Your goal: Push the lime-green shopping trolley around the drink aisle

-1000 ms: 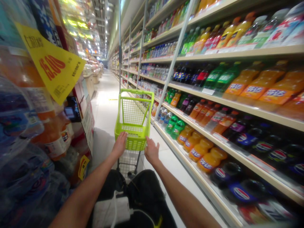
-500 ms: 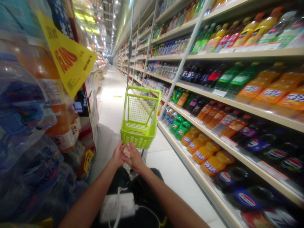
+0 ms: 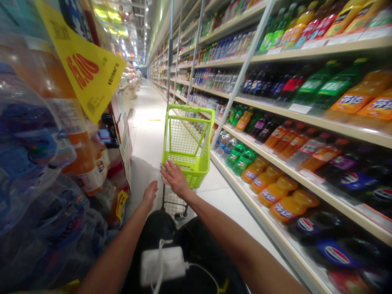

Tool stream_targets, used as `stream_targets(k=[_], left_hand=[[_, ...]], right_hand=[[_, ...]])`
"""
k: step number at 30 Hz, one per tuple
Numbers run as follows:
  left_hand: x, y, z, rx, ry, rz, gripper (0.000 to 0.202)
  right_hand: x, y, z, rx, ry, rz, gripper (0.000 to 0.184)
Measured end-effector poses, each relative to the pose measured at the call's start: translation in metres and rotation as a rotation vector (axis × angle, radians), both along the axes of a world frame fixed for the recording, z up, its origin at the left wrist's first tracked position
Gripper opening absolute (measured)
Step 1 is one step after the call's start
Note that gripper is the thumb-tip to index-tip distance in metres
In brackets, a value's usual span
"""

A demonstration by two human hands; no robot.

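My right hand has its fingers stretched out and spread, with nothing in it. It overlaps the near left corner of a lime-green shopping cart basket; whether it touches the plastic I cannot tell. Lower and to the left is my left hand, turned edge-on with its fingers loosely extended and nothing visible in it. A gap separates the two hands. Bare lattice shows on the cart's far wall. A white power bank with a white cable rests on my dark-clothed lap.
Drink shelves line the right side, with orange soda bottles low down. Stacked bottle packs crowd the left under a yellow price tag. A pale aisle floor runs ahead between them.
My hands were clasped together before the cart; they have parted. The right has opened and risen towards the basket. The view has shifted slightly.
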State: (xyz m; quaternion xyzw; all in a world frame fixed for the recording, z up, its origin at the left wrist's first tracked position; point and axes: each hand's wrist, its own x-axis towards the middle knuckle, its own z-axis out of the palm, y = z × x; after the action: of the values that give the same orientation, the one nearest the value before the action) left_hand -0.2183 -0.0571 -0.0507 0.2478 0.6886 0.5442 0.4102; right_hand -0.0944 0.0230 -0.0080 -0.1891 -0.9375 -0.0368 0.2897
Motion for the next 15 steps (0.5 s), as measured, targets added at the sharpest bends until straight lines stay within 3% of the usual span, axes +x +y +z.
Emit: stream_targets(k=[3,7,9,12,15], left_hand=[[-0.008,-0.003,-0.019,-0.050,0.130,-0.010,0.047],[-0.010,-0.006,-0.034,-0.097,0.282,-0.045,0.048],[-0.007,-0.006,-0.037,-0.105,0.339,-0.064,0.048],[0.000,-0.005,-0.038,-0.063,0.490,-0.120,0.050],[0.009,-0.003,-0.030,0.005,0.821,-0.190,0.058]], right_hand=[[-0.003,0.012,-0.017,0.040,-0.119,0.076,0.031],[0.008,0.012,-0.067,-0.015,-0.193,0.045,0.026],[0.017,0.007,-0.084,-0.065,-0.229,0.018,0.025],[0.030,-0.001,-0.080,-0.094,-0.253,0.016,0.028],[0.035,-0.006,-0.048,-0.058,-0.128,-0.045,0.034]])
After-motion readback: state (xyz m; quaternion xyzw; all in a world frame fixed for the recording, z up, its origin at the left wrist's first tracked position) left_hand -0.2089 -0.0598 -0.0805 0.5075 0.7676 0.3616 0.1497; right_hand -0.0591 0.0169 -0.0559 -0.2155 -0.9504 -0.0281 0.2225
